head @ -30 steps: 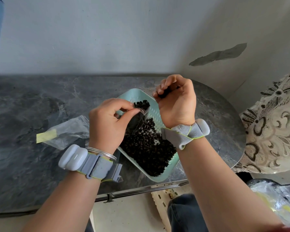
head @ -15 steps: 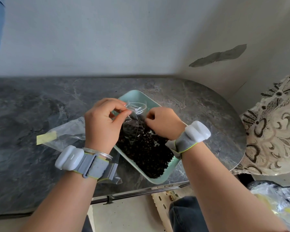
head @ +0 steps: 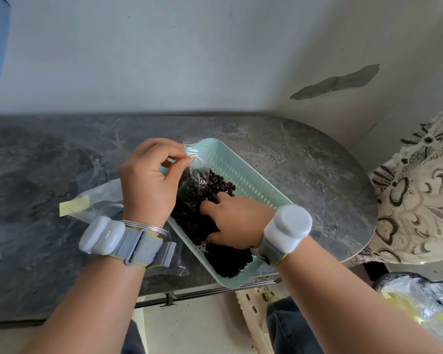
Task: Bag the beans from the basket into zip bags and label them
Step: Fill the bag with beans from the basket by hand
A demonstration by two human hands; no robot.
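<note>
I see the left hand (head: 149,185) pinching the top edge of the bag (head: 197,159) over the far end of the basket (head: 241,172), which sits at the tabletop's (head: 304,162) front edge, while the right hand (head: 235,223) is dug into the beans (head: 225,259), and I cannot tell if it grips them.

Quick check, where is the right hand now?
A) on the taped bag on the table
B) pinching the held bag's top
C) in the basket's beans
C: the right hand is down among the beans in the basket; the left hand pinches the bag top.
</note>
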